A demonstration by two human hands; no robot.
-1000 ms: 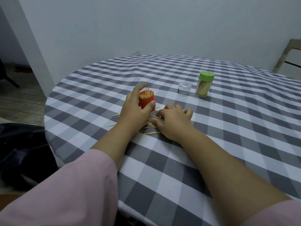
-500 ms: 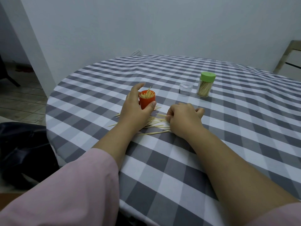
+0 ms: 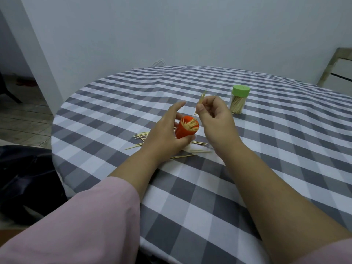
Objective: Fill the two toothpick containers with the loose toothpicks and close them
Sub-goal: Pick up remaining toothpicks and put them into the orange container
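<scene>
Fingers (image 3: 200,108) of the right hand (image 3: 215,119) pinch a small bunch of toothpicks (image 3: 201,101), held upright just above and a little behind the mouth of the orange container (image 3: 185,129). The left hand (image 3: 165,134) grips that container from its left side, thumb across the near wall and fingers curled behind, tilting the open mouth toward the right hand; it is already well stocked with toothpicks that lean every way. The step in hand looks like loading the second container, since the green-lidded container (image 3: 239,101), standing well behind and to the right of the orange one, is capped and seems full. The next move would call for turning the pinched bunch tips-down and easing it into the orange mouth among the sticks already there without knocking any out. More loose toothpicks (image 3: 198,143) lie on the checked counter (image 3: 285,149) just in front of and to either side of the orange container, so several more pickups seem to remain before capping. Compared with half a second ago, the right hand has risen from the counter, where it lay over the pile, and now carries sticks; the orange container, upright then, is now tipped. The small clear cap seen behind the orange container earlier is now hidden by the right hand.
</scene>
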